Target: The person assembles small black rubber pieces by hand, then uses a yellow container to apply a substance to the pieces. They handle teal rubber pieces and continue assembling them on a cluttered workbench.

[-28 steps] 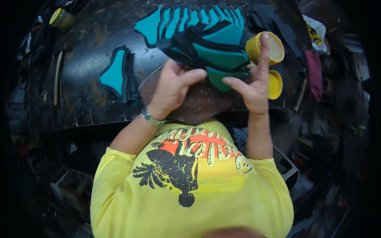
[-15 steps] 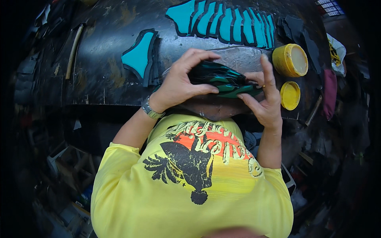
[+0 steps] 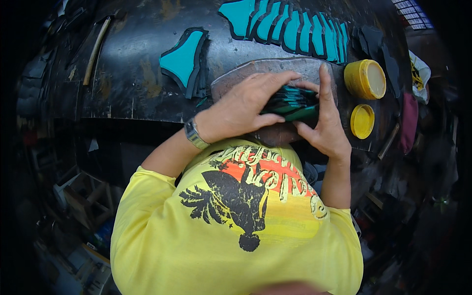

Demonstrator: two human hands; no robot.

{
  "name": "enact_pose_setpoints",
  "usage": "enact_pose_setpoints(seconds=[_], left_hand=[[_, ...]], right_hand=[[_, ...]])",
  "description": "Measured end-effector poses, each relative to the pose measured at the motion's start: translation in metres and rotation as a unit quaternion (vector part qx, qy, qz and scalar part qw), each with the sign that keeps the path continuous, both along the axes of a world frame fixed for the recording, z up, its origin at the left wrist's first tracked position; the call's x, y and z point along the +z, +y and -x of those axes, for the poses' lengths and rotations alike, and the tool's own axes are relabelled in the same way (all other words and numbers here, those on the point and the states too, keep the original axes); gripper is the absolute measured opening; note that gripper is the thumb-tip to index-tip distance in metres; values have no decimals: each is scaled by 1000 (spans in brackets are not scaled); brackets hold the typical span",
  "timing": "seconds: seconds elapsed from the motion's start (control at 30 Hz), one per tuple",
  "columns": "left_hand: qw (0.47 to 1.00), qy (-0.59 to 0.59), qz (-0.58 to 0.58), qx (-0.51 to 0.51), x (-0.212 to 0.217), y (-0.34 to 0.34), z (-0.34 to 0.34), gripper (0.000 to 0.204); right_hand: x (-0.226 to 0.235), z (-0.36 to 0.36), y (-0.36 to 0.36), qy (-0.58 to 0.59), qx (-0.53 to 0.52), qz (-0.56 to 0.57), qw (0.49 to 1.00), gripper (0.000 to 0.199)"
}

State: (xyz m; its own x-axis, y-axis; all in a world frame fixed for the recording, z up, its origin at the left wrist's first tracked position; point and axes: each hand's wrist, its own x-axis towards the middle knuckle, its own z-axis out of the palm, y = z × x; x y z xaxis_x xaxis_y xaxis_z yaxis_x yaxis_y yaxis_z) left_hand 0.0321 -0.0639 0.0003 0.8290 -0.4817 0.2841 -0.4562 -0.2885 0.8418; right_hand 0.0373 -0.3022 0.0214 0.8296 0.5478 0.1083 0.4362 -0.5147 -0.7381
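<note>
A stack of thin black and teal cut pieces (image 3: 293,104) is held between my two hands, over a grey rounded board (image 3: 231,78) at the table's near edge. My left hand (image 3: 246,104) wraps the stack's left side, thumb in front and fingers behind. My right hand (image 3: 325,118) grips the right end with thumb and bent fingers, while its index finger points up. The hands hide part of the stack. Left of the board lies a small pile of black pieces with a teal piece (image 3: 184,60) on top. A long overlapping row of teal-and-black pieces (image 3: 275,24) spreads along the far side.
To the right stand an open yellow tub (image 3: 365,79) with pale contents and its yellow lid (image 3: 362,121). A wooden stick (image 3: 97,51) lies at the left. Dark sheets and a maroon cloth (image 3: 408,120) sit at the right edge of the dark table (image 3: 130,96).
My left hand has slid right along the stack, toward my right hand. The stack looks more gathered and narrower between them. The whole view has shifted slightly.
</note>
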Motion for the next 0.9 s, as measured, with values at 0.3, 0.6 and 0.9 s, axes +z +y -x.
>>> enact_pose_setpoints(seconds=[0.3, 0.6, 0.9], left_hand=[[994, -74, -6, 86, 4, 22, 11, 78], [864, 125, -180, 453, -13, 141, 23, 77], [932, 97, -86, 340, -33, 146, 2, 75]], right_hand=[[-2, 0, -3, 74, 1, -7, 997, 120], [-6, -53, 4, 191, 2, -229, 954, 121], [-2, -89, 25, 228, 7, -181, 957, 114]])
